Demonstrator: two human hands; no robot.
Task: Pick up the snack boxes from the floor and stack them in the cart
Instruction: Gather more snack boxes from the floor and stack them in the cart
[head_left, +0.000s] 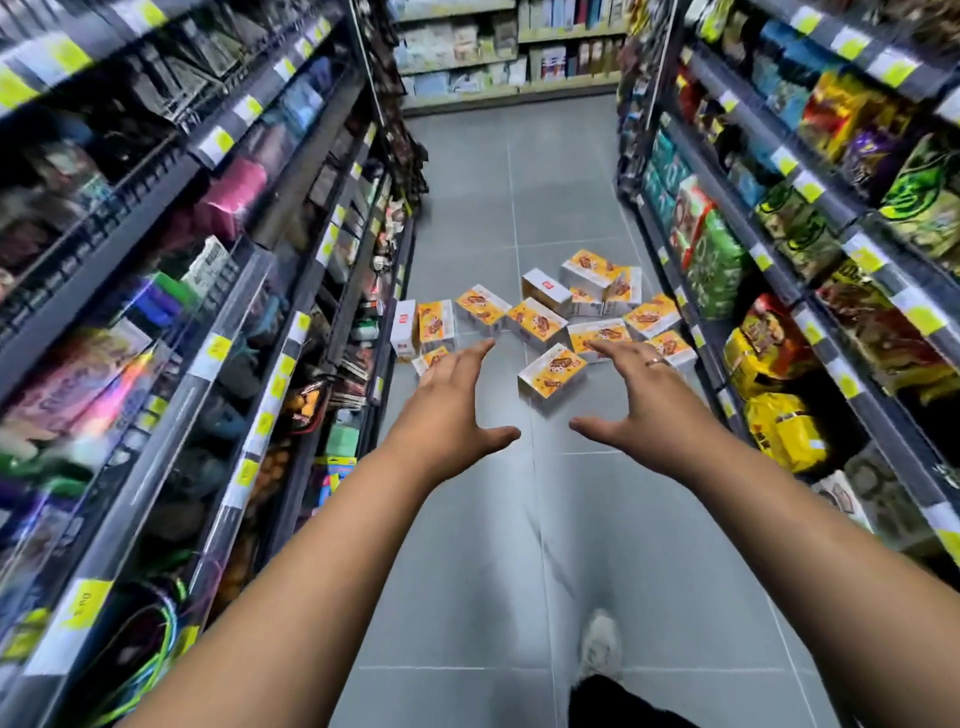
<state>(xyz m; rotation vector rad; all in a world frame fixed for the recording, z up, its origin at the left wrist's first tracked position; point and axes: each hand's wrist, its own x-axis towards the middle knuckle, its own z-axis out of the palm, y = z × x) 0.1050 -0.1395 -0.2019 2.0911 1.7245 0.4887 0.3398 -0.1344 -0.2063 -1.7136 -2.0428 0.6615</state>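
Both grips are empty and spread wide. The left grip (447, 400) and the right grip (639, 400) are stretched forward on bare forearms, palms down, fingers straight and apart, thumbs pointing toward each other across a gap. A thin ring (655, 362) sits on one finger of the right grip. Just beyond the fingertips, the snack boxes (540, 322) lie on the grey tiled floor (467, 545). They are small oblong cartons with orange-yellow printed faces showing a brown snack, and white sides, a couple of which carry a red mark. They are scattered loosely across the aisle, some flat and some on edge, with a few piled on one another at the far end beyond the right grip. The nearest box (551, 370) lies tilted between the two grips, a little past the thumbs. The left fingertips cover part of one box and the right fingers cover part of another, but whether they touch cannot be told. The overlaps make the count unsure, and the print is too small to read. Outside the left grip run the left shelves (156, 312), and outside the right grip the right shelves (831, 260). Both are packed with goods and yellow price tags, and the near parts are blurred. Behind the grips, toward the person, a pale shoe (601, 644) stands on the floor, with a dark trouser leg cut off by the lower edge.
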